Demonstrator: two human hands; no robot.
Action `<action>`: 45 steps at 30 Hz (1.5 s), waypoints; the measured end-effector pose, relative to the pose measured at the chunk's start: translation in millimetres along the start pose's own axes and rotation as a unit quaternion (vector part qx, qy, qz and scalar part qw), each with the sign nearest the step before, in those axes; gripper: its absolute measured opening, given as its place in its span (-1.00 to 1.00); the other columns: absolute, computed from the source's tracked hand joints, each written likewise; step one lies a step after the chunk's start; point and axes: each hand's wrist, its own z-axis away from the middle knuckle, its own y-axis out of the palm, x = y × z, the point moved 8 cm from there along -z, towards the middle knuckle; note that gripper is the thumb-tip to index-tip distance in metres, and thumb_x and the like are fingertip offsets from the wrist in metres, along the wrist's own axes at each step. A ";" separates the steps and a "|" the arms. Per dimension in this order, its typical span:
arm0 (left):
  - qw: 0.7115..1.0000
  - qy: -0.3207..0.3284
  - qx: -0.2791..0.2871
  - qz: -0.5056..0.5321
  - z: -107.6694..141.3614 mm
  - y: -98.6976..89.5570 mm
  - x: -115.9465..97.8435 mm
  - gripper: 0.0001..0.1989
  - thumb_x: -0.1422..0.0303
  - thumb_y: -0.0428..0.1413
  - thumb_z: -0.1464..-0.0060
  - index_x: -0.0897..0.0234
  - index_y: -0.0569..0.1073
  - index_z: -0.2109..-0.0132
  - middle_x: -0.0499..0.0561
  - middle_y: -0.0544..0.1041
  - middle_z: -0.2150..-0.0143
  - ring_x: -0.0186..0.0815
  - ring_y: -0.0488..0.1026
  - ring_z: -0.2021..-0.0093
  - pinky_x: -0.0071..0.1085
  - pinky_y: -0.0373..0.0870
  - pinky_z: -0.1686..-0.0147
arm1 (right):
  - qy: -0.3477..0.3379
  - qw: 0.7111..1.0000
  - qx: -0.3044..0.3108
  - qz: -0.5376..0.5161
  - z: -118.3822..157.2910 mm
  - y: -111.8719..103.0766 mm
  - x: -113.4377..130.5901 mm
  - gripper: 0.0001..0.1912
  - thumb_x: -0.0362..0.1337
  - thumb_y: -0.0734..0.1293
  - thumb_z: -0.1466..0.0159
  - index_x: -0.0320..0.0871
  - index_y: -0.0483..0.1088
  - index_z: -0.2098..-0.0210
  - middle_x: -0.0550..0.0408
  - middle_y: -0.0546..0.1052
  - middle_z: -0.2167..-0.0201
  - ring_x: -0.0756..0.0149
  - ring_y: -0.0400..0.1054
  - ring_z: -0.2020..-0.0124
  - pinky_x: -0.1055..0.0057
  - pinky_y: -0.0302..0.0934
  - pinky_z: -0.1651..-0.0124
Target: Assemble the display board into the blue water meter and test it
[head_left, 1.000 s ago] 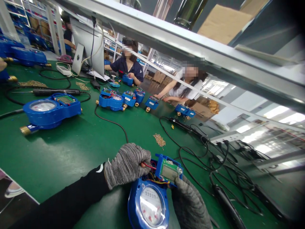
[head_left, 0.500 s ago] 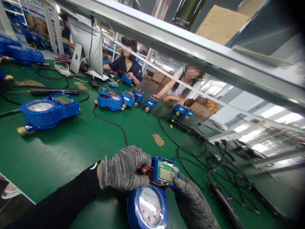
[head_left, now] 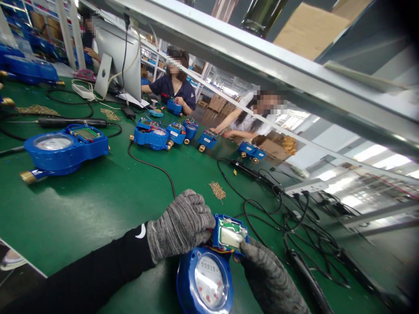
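A blue water meter (head_left: 204, 279) with a round dial lies on the bench in front of me. At its upper end sits a box with a green circuit board and a small display (head_left: 231, 237); coloured wires (head_left: 222, 250) run along its lower edge. My left hand (head_left: 183, 224), in a grey knit glove, is closed at the box's left side, its fingertips pinching red wires that are mostly hidden. My right hand (head_left: 271, 274), gloved too, grips the box's right side with the thumb by the display.
Another water meter (head_left: 65, 148) stands at the left, near a black electric screwdriver (head_left: 72, 122). Small screws (head_left: 217, 190) lie in a pile ahead. Black cables (head_left: 262, 213) and a power strip (head_left: 306, 187) fill the right. Co-workers (head_left: 176, 87) handle meters across the bench.
My left hand has shifted up and right, its fingers curling further over the box's left edge, covering more of the red wires. My right hand keeps its grip on the meter.
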 end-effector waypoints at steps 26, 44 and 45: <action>0.971 -0.089 -0.062 0.212 15.0 3.3 14.8 -0.96 0.47 0.20 -0.05 0.31 0.52 0.29 0.02 0.57 0.33 -0.23 0.47 0.25 -0.22 0.30 0.09 | 0.022 0.975 0.108 0.191 1.1 13.9 22.1 -0.63 -0.04 0.41 -0.18 -0.03 0.61 0.08 -0.06 0.64 0.10 -0.15 0.48 0.01 -0.03 0.38 -0.05; 0.968 -0.106 0.010 0.227 17.3 11.2 14.4 -0.70 0.16 0.38 0.04 0.27 0.59 0.24 -0.01 0.58 0.29 -0.21 0.47 0.21 -0.24 0.23 0.06 | 0.018 0.979 0.097 0.177 3.6 -21.0 7.5 -0.76 -0.06 0.43 -0.13 0.03 0.65 0.25 -0.02 0.64 0.12 -0.11 0.49 -0.03 0.03 0.41 -0.07; 0.968 -0.106 0.008 0.226 17.4 11.4 14.4 -0.70 0.17 0.38 0.04 0.27 0.59 0.24 -0.01 0.58 0.30 -0.22 0.47 0.21 -0.24 0.23 0.07 | 0.012 0.981 0.093 0.170 2.2 -25.2 4.0 -0.74 -0.05 0.43 -0.13 0.04 0.65 0.23 -0.01 0.64 0.11 -0.11 0.49 -0.02 0.02 0.40 -0.07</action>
